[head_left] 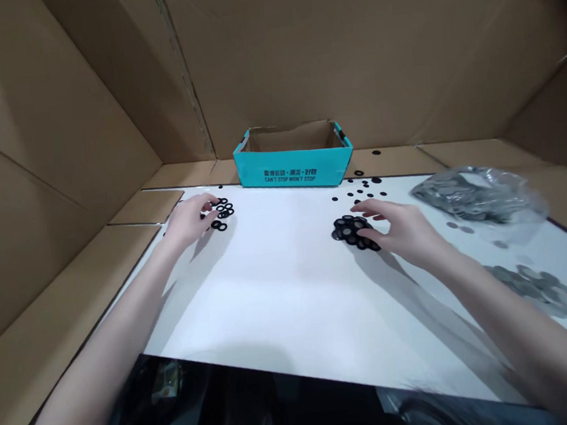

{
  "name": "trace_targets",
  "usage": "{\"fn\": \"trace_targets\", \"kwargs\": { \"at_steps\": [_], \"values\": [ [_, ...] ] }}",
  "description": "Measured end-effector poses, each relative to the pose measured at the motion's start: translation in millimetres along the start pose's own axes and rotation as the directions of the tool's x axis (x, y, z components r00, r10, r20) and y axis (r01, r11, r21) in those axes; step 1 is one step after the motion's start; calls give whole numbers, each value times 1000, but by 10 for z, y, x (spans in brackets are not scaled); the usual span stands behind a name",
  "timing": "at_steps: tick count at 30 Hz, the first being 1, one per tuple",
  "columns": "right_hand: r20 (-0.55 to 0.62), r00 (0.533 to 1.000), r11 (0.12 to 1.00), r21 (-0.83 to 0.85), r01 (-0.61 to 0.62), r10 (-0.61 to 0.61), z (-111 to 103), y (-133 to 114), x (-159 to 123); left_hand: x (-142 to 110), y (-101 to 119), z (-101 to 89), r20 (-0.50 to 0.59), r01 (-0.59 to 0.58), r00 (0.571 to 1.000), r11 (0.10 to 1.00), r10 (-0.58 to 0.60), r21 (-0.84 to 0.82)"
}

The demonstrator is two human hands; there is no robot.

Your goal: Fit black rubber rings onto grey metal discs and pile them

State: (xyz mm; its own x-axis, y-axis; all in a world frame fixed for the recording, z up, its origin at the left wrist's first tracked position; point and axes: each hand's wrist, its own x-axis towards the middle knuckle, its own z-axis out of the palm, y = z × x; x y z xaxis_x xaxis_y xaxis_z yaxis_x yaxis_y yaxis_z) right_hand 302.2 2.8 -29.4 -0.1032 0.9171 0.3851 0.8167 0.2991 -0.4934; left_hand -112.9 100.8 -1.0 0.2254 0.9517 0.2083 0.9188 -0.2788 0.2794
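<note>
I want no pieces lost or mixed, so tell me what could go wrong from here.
The right hand could topple the heaped black discs and send some among the small black pieces behind. Its forearm passes close to the grey discs and might sweep them. Near the left hand, overlapping black rings may drag one another along.

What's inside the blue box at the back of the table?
Only the upper part of the bare brown inner back wall shows above the rim of the box. Its front side hides the bottom, so I cannot tell whether anything lies there.
</note>
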Motion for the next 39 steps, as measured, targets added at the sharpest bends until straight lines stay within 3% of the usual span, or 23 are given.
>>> {"fn": "trace_targets", "kwargs": {
  "at_steps": [3,7,12,14,17,25,30,39],
  "values": [
    [-30,1000,998,-57,-1,-1,-66,89,-30,35,-302,19,-4,90,996,993,-89,73],
    [-62,997,991,-122,-58,50,-295,276,-187,15,-533,29,24,115,993,988,-118,98],
    [-40,986,964,-207,-166,161,-514,584,-485,32,-596,74,35,57,998,995,-61,87],
    [-13,954,897,-337,-287,300,-532,700,-605,63,-600,127,32,37,999,996,-40,80],
    [9,920,838,-417,-353,392,-515,798,-747,115,-613,202,23,28,999,997,-30,67],
    [-113,929,829,-423,-366,352,-488,630,-740,124,-641,195,-27,34,999,999,-35,-37],
    [-81,936,853,-391,-347,343,-533,566,-705,57,-629,175,-73,68,994,988,-78,-138],
    [-87,925,867,-326,-377,369,-636,600,-937,-8,-549,78,-172,115,970,951,-169,-288]
  ]
}}
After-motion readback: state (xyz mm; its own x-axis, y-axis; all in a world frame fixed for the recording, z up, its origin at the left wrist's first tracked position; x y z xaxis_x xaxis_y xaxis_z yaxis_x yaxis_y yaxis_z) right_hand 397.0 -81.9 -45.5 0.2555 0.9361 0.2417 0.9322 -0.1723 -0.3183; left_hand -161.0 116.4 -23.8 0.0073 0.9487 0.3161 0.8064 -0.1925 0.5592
